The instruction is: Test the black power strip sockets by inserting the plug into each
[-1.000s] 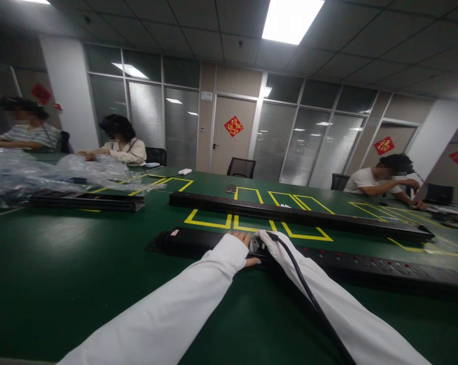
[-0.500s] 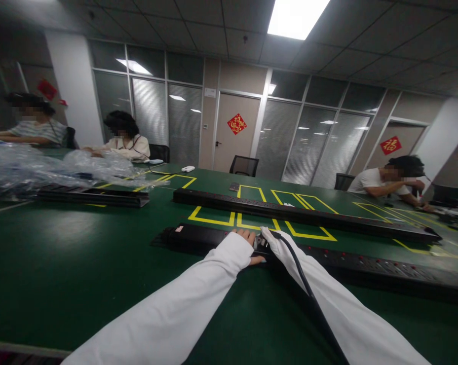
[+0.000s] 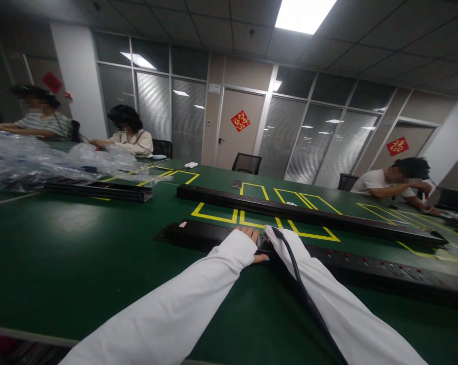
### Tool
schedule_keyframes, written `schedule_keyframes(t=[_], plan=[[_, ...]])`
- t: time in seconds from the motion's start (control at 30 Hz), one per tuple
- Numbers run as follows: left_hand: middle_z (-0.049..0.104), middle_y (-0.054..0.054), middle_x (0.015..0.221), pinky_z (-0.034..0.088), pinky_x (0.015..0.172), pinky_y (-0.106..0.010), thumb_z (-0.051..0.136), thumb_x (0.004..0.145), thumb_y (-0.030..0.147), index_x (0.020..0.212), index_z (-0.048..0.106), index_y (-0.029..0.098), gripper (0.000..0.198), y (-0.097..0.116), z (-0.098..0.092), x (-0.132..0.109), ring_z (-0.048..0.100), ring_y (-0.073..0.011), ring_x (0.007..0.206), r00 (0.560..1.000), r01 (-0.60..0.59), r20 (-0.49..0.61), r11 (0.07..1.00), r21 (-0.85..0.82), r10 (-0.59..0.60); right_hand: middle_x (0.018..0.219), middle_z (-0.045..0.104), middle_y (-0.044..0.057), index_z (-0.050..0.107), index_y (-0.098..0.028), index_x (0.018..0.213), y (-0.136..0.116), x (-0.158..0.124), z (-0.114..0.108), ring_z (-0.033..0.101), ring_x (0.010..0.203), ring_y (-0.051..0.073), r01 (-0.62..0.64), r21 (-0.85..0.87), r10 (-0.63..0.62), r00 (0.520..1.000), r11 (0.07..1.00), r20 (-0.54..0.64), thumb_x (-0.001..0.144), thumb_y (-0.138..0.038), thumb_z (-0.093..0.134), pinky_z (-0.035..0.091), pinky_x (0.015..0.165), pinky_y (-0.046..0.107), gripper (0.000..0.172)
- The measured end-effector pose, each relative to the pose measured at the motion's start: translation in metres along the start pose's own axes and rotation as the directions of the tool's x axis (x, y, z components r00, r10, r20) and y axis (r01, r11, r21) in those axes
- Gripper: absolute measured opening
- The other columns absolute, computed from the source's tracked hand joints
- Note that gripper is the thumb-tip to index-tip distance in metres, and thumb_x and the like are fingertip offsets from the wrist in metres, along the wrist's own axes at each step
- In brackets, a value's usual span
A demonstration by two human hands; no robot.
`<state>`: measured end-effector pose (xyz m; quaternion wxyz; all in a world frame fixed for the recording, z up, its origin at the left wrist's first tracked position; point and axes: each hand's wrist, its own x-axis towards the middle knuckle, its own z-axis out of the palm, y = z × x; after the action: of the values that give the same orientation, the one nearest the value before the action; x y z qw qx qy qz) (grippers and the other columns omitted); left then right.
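Note:
A long black power strip [image 3: 366, 266] with a row of red dots and sockets lies across the table in front of me. My left hand [image 3: 252, 241] is closed around its left part, fingers over the top and thumb along the near side. Close beside it, my right hand [image 3: 267, 234] is bent over the strip, mostly hidden by its white sleeve. A thick black cable [image 3: 298, 276] comes out at that hand and hangs down over the forearm towards me. What sits at the cable's end is hidden.
A second black power strip [image 3: 308, 215] lies behind, parallel. To the left are a black open channel [image 3: 100, 190] and crumpled clear plastic [image 3: 58, 159]. Yellow tape [image 3: 214, 217] marks the green table [image 3: 80, 263]. A person [image 3: 132, 134] sits opposite; others sit at left and right.
The view has shifted slightly. Both hands stay at the same spot on the strip, and the cable still runs from my right hand.

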<state>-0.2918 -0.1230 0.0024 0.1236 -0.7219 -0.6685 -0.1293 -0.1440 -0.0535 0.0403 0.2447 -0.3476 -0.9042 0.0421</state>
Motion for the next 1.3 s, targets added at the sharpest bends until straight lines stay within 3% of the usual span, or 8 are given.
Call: schedule_keyframes(t=[0.17,0.27,0.37,0.6,1.07,1.3], plan=[[0.056,-0.016,0.104,0.035,0.084,-0.044,0.048,0.073,0.065,0.111,0.05,0.012,0.065,0.001,-0.003,0.0,0.052,-0.0329,0.095,1.0,-0.004,0.011,1.0,-0.014,0.004,0.084,0.066,0.008,0.063,-0.019,0.09,-0.015,-0.003,0.005,0.06,0.078,0.019,0.04,-0.261,-0.031,0.999,0.964,0.038,0.089,-0.041,0.034,0.041,0.069,0.028,0.037],[0.057,-0.018,0.101,0.036,0.082,-0.044,0.049,0.074,0.062,0.107,0.052,0.009,0.062,0.002,-0.008,-0.001,0.053,-0.0324,0.092,0.999,-0.007,0.047,1.0,0.022,0.006,0.09,0.066,0.015,0.056,-0.013,0.117,-0.02,-0.005,0.011,0.061,0.082,0.025,-0.001,-0.414,-0.006,1.0,0.91,-0.014,0.088,-0.044,0.034,0.042,0.073,0.034,0.047],[0.057,-0.017,0.101,0.036,0.082,-0.043,0.049,0.075,0.06,0.107,0.053,0.009,0.06,0.003,-0.01,-0.002,0.052,-0.0315,0.091,0.998,-0.013,0.063,0.999,0.05,0.01,0.089,0.066,0.016,0.049,-0.011,0.125,-0.02,-0.006,0.016,0.062,0.081,0.026,-0.034,-0.436,0.019,0.999,0.899,-0.037,0.089,-0.047,0.03,0.044,0.073,0.036,0.055],[0.058,-0.016,0.104,0.036,0.085,-0.042,0.047,0.074,0.065,0.111,0.049,0.013,0.064,0.002,-0.007,-0.002,0.052,-0.0308,0.095,1.0,0.001,0.019,1.0,-0.002,-0.001,0.091,0.067,0.008,0.06,-0.021,0.106,-0.01,-0.004,0.011,0.063,0.088,0.02,-0.065,-0.172,0.068,0.998,0.983,0.011,0.09,-0.05,0.031,0.045,0.079,0.028,0.044],[0.057,-0.016,0.106,0.036,0.086,-0.043,0.048,0.074,0.064,0.114,0.048,0.013,0.066,0.001,-0.006,-0.003,0.051,-0.0323,0.099,1.0,0.001,0.002,1.0,-0.029,-0.001,0.092,0.068,0.008,0.064,-0.021,0.096,-0.01,-0.008,0.007,0.062,0.09,0.02,-0.11,-0.081,0.111,0.994,0.991,0.005,0.09,-0.05,0.03,0.044,0.08,0.029,0.044],[0.058,-0.015,0.104,0.036,0.085,-0.043,0.047,0.073,0.067,0.111,0.049,0.013,0.066,0.0,-0.002,-0.002,0.052,-0.031,0.095,1.0,0.002,-0.008,1.0,-0.013,-0.002,0.078,0.068,0.005,0.066,-0.023,0.082,-0.011,-0.01,-0.003,0.063,0.074,0.018,-0.138,-0.078,0.141,0.989,0.987,0.039,0.09,-0.055,0.026,0.043,0.066,0.028,0.053]])
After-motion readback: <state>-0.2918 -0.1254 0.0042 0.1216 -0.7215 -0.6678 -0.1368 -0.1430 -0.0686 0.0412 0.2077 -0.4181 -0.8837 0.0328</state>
